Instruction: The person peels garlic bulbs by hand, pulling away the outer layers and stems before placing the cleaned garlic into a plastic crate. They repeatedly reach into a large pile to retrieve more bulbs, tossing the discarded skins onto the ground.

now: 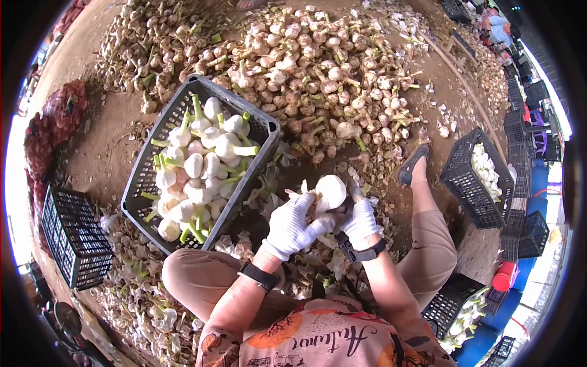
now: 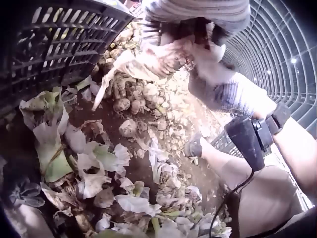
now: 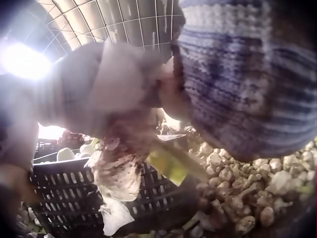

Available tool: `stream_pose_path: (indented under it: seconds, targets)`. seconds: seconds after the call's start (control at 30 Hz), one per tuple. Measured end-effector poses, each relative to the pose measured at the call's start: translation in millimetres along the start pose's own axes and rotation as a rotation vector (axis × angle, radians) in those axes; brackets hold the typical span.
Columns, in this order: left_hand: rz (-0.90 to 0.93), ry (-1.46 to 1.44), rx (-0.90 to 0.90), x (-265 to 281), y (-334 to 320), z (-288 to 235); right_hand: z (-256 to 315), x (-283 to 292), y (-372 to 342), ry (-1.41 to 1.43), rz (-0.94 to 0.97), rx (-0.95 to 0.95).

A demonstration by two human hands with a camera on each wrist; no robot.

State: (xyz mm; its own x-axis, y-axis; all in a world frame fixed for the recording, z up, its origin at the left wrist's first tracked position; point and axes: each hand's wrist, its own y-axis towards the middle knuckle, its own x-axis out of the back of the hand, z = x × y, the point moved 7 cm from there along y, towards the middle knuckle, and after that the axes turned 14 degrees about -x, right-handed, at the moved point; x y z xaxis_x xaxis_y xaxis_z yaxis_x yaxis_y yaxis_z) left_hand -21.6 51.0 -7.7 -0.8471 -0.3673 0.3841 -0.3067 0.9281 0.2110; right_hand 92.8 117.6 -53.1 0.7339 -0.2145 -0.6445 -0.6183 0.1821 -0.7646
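Observation:
A peeled-looking white garlic bulb (image 1: 331, 192) is between two gloved hands above the person's lap. The left hand (image 1: 293, 226) grips it from the left, with its thumb across the near side. Around the bulb's right and near side, the right hand (image 1: 359, 219) has its curled fingers, darkened at the tips. Loose papery skin (image 2: 143, 64) hangs below the hands in the left wrist view. A torn strip of skin (image 3: 116, 178) and a green piece (image 3: 168, 163) dangle there in the right wrist view, where the bulb is mostly hidden by blurred gloves.
A black crate (image 1: 260, 162) full of white garlic bulbs (image 1: 202, 156) stands left of the hands. Ahead lies a large heap of unpeeled garlic (image 1: 324, 73). Discarded skins (image 2: 99, 163) litter the floor. Another crate (image 1: 480, 196) holding white bulbs stands at right, a black crate (image 1: 76, 238) far left.

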Motion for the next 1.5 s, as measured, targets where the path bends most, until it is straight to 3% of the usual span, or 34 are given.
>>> stream_pose_path:
  seconds: [0.03, 0.13, 0.17, 0.2, 0.27, 0.3, 0.33, 0.4, 0.47, 0.5, 0.6, 0.63, 0.67, 0.7, 0.73, 0.8, 0.87, 0.93, 0.97, 1.0, 1.03, 1.07, 1.13, 1.2, 1.23, 1.27, 1.33, 1.37, 1.4, 1.47, 1.5]
  targets:
    - [0.011, 0.144, -0.104, -2, -2, -3, 3, 10, 8, -0.020, 0.058, 0.093]
    - [-0.056, 0.279, -0.107, 12, -1, 9, -1, 32, 14, -0.062, 0.081, 0.012]
    - [-0.149, 0.231, -0.008, 23, -1, 22, 13, 34, 12, -0.550, -0.062, 0.270]
    - [-0.139, 0.387, 0.088, 29, -5, 39, 15, 39, 12, -0.553, -0.061, 0.270]
    - [0.045, 0.610, 0.100, 12, -8, 46, 27, 29, 7, -0.674, 0.003, 0.404]
    - [0.207, 0.724, 0.027, -18, -20, 64, 4, -7, -5, -0.108, 0.006, 0.132]
    - [0.408, 0.659, 0.113, -33, -24, 59, 13, -27, -15, -0.661, 0.120, 0.544]
    - [0.228, 0.361, -0.058, -49, -39, 59, -23, -52, -4, -0.249, 0.401, 0.058]
    - [0.305, 0.333, -0.143, -95, -79, 121, -28, -89, -13, -0.533, 0.460, 0.021]
    - [0.650, 0.381, 0.070, -60, -43, 53, -7, -85, 2, -0.824, 0.364, 0.150]
    - [0.488, 0.349, 0.028, -50, -34, 47, 91, -43, 70, -1.051, -0.135, 0.563]
    - [0.492, 0.312, 0.046, -50, -33, 47, 127, -23, 95, -1.270, -0.363, 0.871]
    - [0.477, 0.324, 0.010, -52, -34, 48, 148, -28, 97, -1.477, -0.538, 0.930]
    - [0.493, 0.296, 0.027, -52, -31, 45, 175, -21, 112, -1.739, -0.904, 0.897]
    - [0.510, 0.272, 0.043, -51, -28, 41, 192, -7, 135, -1.865, -1.009, 0.994]
    - [0.518, 0.238, 0.048, -52, -26, 44, 202, 0, 162, -2.098, -1.037, 0.949]
    - [0.486, 0.185, 0.111, -49, -24, 50, 202, -1, 173, -2.248, -1.004, 0.680]
    - [0.424, 0.154, 0.177, -46, -19, 56, 199, 8, 174, -2.246, -1.052, 0.745]
    - [0.428, 0.154, 0.175, -46, -18, 57, 202, 39, 183, -1.617, -0.716, 0.504]
    - [0.284, -0.073, 0.321, -43, -20, 65, 189, 56, 186, -0.981, -0.390, 0.274]
    - [0.133, -0.302, 0.466, -42, -23, 72, 179, 67, 178, -0.982, -0.395, 0.275]
    - [0.134, -0.308, 0.471, -44, -23, 73, 158, 60, 157, -1.011, -0.281, 0.363]
    - [-0.090, -0.722, 0.479, -46, -21, 70, 102, 40, 104, -1.052, -0.054, 0.518]
    - [-0.040, -0.790, 0.515, -47, -19, 65, 54, -21, 23, -1.730, -0.330, 1.182]
    - [-0.120, -0.836, 0.509, -44, -19, 57, 41, 21, 42, -1.344, -0.241, 0.945]
    - [-0.152, -0.754, 0.499, -42, -20, 61, 21, -12, 5, -1.690, -0.261, 1.172]
    - [-0.286, -0.938, 0.507, -43, -28, 72, 6, -17, -9, -1.230, -0.043, 0.733]
    - [-0.305, -0.905, 0.490, -35, -25, 67, 14, 4, 3, -1.125, -0.013, 0.778]
    - [-0.255, -0.773, 0.443, -25, -20, 53, 16, -1, -5, -0.862, -0.040, 0.517]
    - [-0.023, -0.321, 0.434, -16, -12, 29, 28, 4, -7, -1.037, -0.191, 0.583]
    - [-0.032, -0.133, 0.190, -19, -12, 25, 26, 9, -3, -0.946, -0.223, 0.542]
